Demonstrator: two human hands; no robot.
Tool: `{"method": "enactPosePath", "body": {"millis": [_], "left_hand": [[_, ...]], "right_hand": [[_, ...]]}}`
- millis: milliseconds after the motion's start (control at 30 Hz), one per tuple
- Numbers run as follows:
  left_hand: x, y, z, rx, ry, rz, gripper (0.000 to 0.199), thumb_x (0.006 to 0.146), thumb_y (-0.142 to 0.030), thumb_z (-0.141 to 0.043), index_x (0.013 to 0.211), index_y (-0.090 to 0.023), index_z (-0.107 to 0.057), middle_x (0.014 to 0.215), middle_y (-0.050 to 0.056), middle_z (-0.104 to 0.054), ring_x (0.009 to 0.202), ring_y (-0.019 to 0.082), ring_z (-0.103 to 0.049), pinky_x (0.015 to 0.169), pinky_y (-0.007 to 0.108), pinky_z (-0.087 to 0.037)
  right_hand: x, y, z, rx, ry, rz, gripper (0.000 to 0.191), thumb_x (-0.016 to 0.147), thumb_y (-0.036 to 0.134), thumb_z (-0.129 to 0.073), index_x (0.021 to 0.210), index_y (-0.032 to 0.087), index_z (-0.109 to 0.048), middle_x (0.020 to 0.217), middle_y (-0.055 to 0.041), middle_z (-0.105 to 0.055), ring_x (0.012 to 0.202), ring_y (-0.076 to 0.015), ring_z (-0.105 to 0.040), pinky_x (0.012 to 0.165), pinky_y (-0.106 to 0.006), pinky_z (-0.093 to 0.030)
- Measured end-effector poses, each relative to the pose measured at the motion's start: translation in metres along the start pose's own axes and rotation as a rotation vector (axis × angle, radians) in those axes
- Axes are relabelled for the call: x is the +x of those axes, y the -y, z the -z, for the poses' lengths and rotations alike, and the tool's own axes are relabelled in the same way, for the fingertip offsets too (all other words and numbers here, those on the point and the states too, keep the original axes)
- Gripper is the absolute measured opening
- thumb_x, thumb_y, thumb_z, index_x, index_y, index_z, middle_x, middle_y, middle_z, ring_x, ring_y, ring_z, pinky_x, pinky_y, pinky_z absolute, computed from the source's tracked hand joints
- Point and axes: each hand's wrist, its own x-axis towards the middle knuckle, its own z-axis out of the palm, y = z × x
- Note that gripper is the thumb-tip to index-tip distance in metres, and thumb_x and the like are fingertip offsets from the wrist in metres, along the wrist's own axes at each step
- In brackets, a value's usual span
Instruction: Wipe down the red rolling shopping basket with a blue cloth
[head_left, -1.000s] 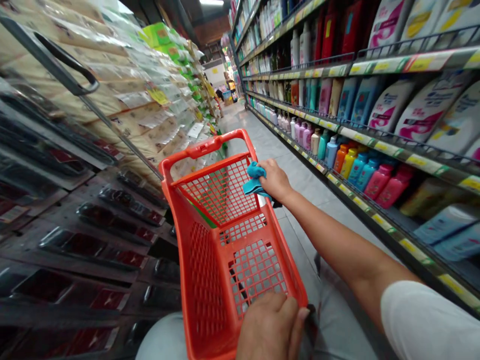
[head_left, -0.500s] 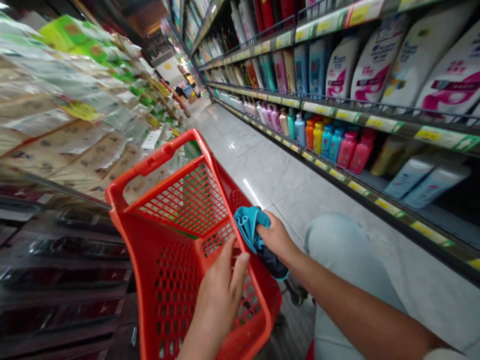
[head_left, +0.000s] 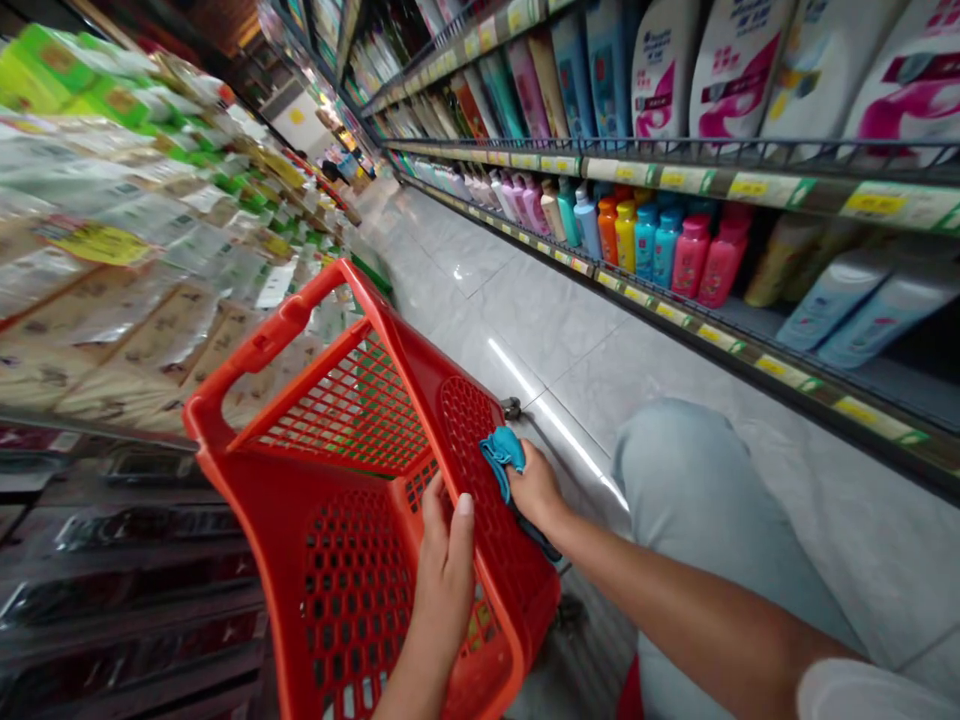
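Observation:
A red plastic shopping cart (head_left: pixel 390 345) with mesh walls stands at the middle left of the head view. My left hand (head_left: pixel 442 570) is closed on its right-hand rim, the thumb along the top and the other fingers reaching inside, partly hidden. A blue cloth (head_left: pixel 504 450) with a dark part is bunched in my right hand (head_left: pixel 536 490). That hand is closed on it and holds it against the outer face of the cart's right wall. Only the cloth's upper folds and a dark lower edge show.
Shelves of shampoo bottles (head_left: pixel 731 80) run along the right, with small coloured bottles (head_left: pixel 694 255) on the lowest level. Stacked packets (head_left: pixel 150 320) rise on the left. My bent knee (head_left: pixel 675 470) is beside the cart over the tiled floor (head_left: pixel 480 260).
My right hand has carried the cloth from the cart's top rim down onto the outer wall. My left hand stays at the rim. The view has shifted slightly.

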Motion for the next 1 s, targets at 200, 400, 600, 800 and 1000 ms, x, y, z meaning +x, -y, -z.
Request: {"method": "enactPosePath", "body": {"millis": [200, 400, 600, 800, 1000], "left_hand": [[0.000, 0.009, 0.001, -0.036, 0.027, -0.003, 0.052, 0.100, -0.055, -0.037, 0.141, -0.023, -0.046, 0.145, 0.011, -0.057, 0.135, 0.025, -0.054, 0.114, 0.045, -0.044], [0.000, 0.005, 0.006, -0.036, 0.106, -0.023, 0.054, 0.098, -0.054, -0.043, 0.143, -0.023, -0.043, 0.146, 0.010, -0.057, 0.136, 0.025, -0.054, 0.114, 0.043, -0.045], [-0.002, 0.003, 0.006, -0.004, 0.129, -0.107, 0.053, 0.097, -0.050, -0.049, 0.144, -0.025, -0.046, 0.149, 0.008, -0.056, 0.140, 0.025, -0.052, 0.116, 0.040, -0.044], [-0.004, -0.005, 0.012, 0.010, 0.205, -0.128, 0.052, 0.097, -0.048, -0.049, 0.144, -0.026, -0.047, 0.145, 0.009, -0.058, 0.133, 0.025, -0.057, 0.112, 0.039, -0.048], [-0.010, 0.018, 0.033, 0.098, 0.250, -0.116, 0.054, 0.093, -0.053, -0.052, 0.139, -0.023, -0.051, 0.143, 0.013, -0.061, 0.134, 0.030, -0.057, 0.113, 0.046, -0.047]], "right_hand": [[-0.050, 0.026, 0.004, 0.157, -0.059, 0.351, 0.037, 0.086, 0.016, -0.053, 0.121, 0.024, -0.057, 0.117, -0.0093, -0.065, 0.112, -0.0221, -0.064, 0.101, -0.037, -0.052], [-0.066, -0.035, 0.002, -0.019, -0.076, -0.222, 0.034, 0.085, 0.014, -0.052, 0.118, 0.020, -0.057, 0.103, -0.0093, -0.070, 0.097, -0.0241, -0.070, 0.091, -0.040, -0.056], [-0.050, 0.018, 0.006, 0.180, -0.123, 0.226, 0.036, 0.088, 0.020, -0.055, 0.124, 0.025, -0.056, 0.118, -0.0095, -0.066, 0.111, -0.0224, -0.065, 0.101, -0.038, -0.052], [0.023, -0.021, 0.001, 0.099, -0.162, -0.164, 0.036, 0.080, 0.012, -0.053, 0.113, 0.021, -0.062, 0.105, -0.0070, -0.071, 0.103, -0.0227, -0.067, 0.095, -0.039, -0.053], [0.049, -0.011, 0.010, 0.125, -0.167, -0.153, 0.024, 0.088, 0.025, -0.053, 0.108, 0.019, -0.064, 0.098, -0.0070, -0.073, 0.094, -0.0222, -0.070, 0.088, -0.035, -0.055]]}}
